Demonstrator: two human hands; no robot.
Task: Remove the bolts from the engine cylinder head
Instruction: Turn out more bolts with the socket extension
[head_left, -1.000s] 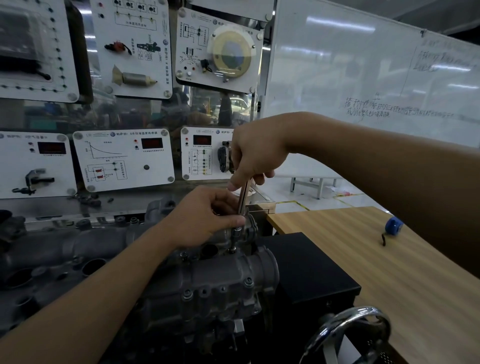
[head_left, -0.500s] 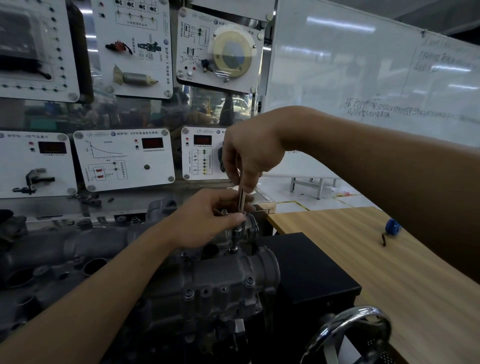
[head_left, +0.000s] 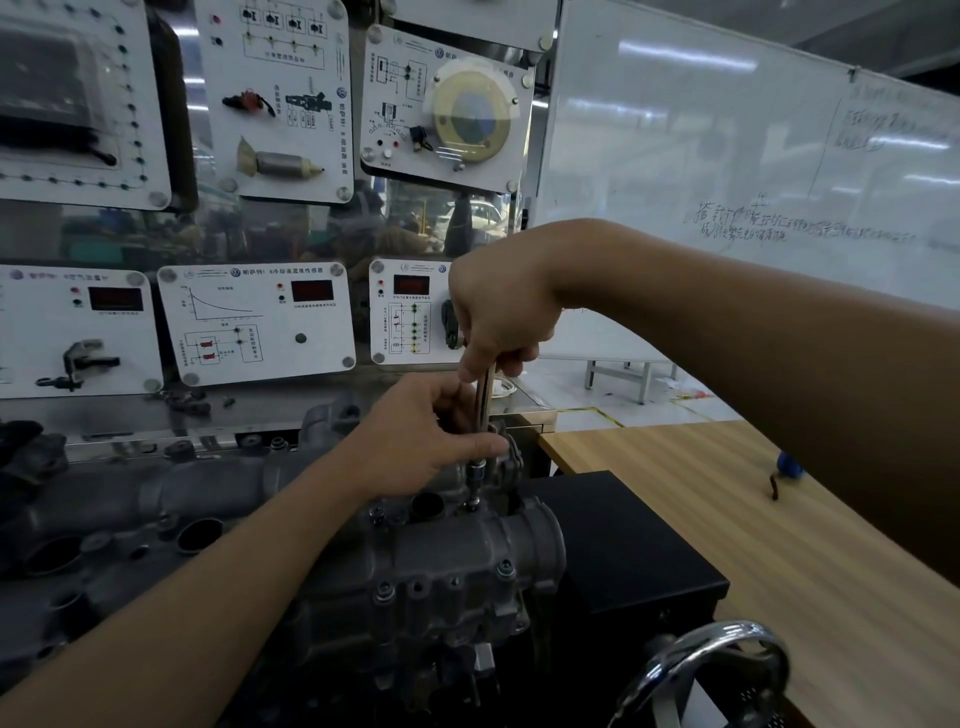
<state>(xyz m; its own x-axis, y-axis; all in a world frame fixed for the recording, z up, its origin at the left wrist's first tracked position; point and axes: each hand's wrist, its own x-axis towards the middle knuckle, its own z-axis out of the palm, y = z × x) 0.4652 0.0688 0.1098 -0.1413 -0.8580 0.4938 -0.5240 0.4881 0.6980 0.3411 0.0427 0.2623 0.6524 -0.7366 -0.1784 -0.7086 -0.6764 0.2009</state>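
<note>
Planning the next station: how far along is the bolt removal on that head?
Done: no loose bolts in view, so nothing confirmed out. In hand: right hand grips the top of the socket driver, left hand pinches its shaft low down, socket set down on top of the cylinder head. Left: front-face bolts are seated, at least two.

The grey cast-metal engine cylinder head (head_left: 441, 566) is lying lengthwise, its dull surface showing round ports and bosses. Small hex bolts (head_left: 505, 568) are sitting seated along its near flange. A slim steel socket driver (head_left: 484, 400) is standing nearly upright on the top face, with the right hand (head_left: 498, 317) gripping its upper end and the left hand (head_left: 415, 441) pinching the lower shaft.
</note>
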